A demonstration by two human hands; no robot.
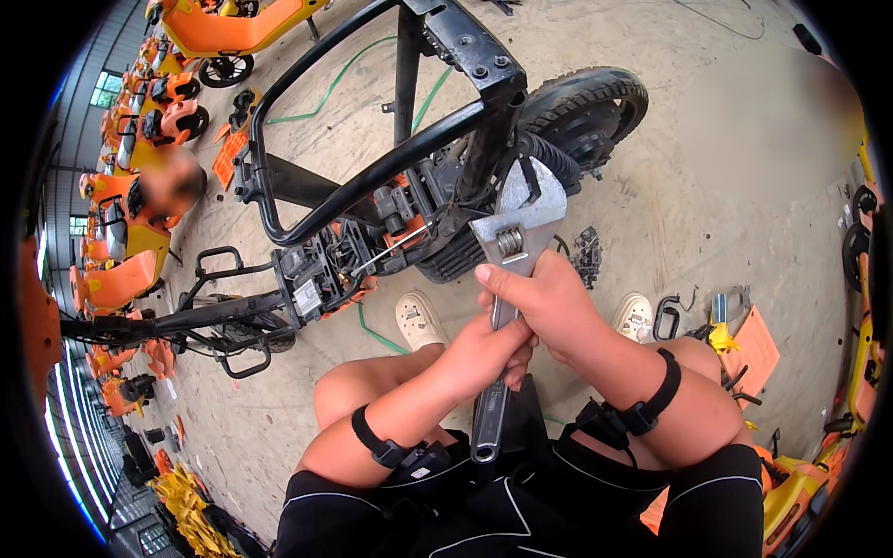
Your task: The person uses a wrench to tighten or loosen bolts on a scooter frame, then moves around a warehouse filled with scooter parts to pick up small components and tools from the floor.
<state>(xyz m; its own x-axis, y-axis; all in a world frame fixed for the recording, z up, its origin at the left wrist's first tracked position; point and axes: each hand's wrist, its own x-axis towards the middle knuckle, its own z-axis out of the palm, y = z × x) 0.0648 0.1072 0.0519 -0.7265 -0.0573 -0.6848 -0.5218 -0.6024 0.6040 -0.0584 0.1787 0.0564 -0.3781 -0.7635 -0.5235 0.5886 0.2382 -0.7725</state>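
Note:
A large silver adjustable wrench (523, 221) points away from me, its jaws uppermost and its handle running back toward my lap. My right hand (547, 299) is closed around the upper handle, with the thumb laid just below the adjusting screw. Lower down, my left hand (493, 350) wraps the same handle, its fingers against the right hand. Behind the jaws stands a stripped black scooter frame (372, 172) with its rear wheel (591, 116). Whether the jaws touch the frame I cannot tell.
Bared wiring and a controller box (307, 284) sit on the scooter's middle. Orange scooters (130, 274) line the left side. Loose parts and an orange panel (752, 353) lie at right. A green strap (372, 335) crosses the floor near my left shoe (420, 318).

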